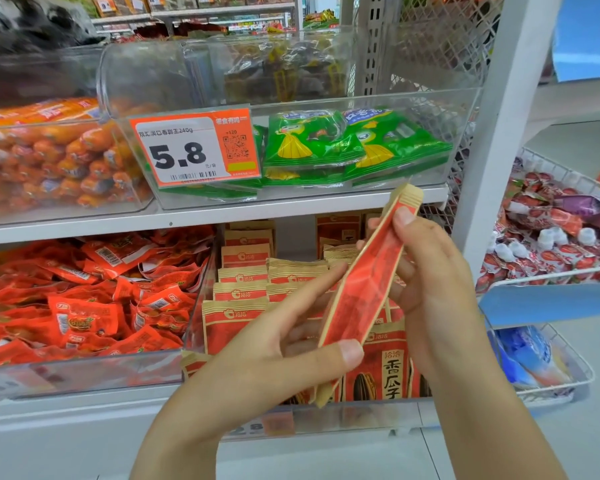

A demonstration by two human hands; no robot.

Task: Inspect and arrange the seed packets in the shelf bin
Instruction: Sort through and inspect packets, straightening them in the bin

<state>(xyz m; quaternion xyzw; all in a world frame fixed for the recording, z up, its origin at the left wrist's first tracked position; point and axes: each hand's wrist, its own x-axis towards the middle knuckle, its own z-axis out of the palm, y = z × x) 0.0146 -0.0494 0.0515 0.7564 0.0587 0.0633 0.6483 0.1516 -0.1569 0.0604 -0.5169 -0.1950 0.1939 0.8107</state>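
I hold one red and tan seed packet (pixel 364 278) edge-on in front of the shelf, tilted from lower left to upper right. My left hand (pixel 274 344) pinches its lower end between thumb and fingers. My right hand (pixel 430 271) grips its upper part, thumb on the near face. Behind and below stands a clear shelf bin (pixel 326 419) with several matching seed packets (pixel 243 292) upright in rows; my hands hide part of them.
Left of the bin lies a clear bin of small red snack packs (pixel 84 306). The shelf above carries green packets (pixel 343 147) behind a 5.8 price tag (pixel 191 147) and orange sausages (pixel 49 157). Wire baskets (pixel 551 268) of pouches hang on the right.
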